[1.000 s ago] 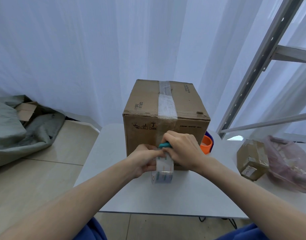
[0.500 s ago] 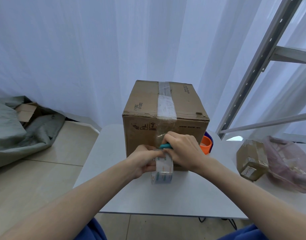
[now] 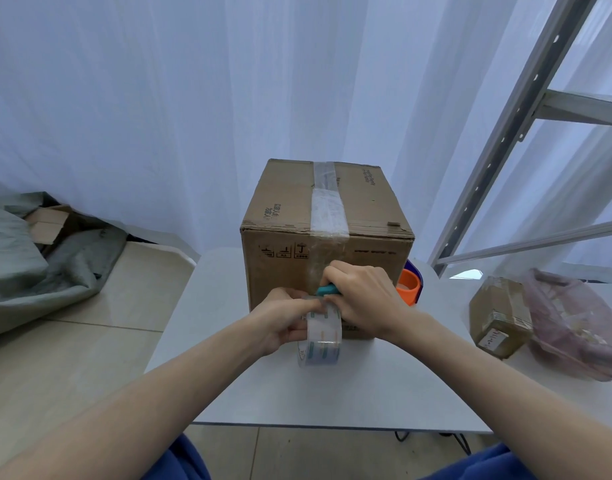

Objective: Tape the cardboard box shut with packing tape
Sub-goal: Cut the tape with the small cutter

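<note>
A brown cardboard box [image 3: 284,209] stands on the white table [image 3: 332,393], flaps closed. A strip of clear tape [image 3: 327,206] runs along its top seam and down the front face. My left hand [image 3: 280,317] grips a roll of clear packing tape [image 3: 320,337] held against the lower front of the box. My right hand [image 3: 363,299] is closed on a small teal tool [image 3: 327,290], pressed at the tape where it leaves the roll. The tool's tip is hidden by my fingers.
An orange tape roll [image 3: 409,289] lies right of the box. A small taped parcel [image 3: 500,317] and a pinkish plastic bag [image 3: 574,323] sit at the right. A metal rack frame [image 3: 498,140] rises behind them. Grey sacks [image 3: 27,261] lie on the floor at left.
Both hands stay at the front of the box. My right hand with the teal tool has shifted slightly along the tape; the roll stays in place.
</note>
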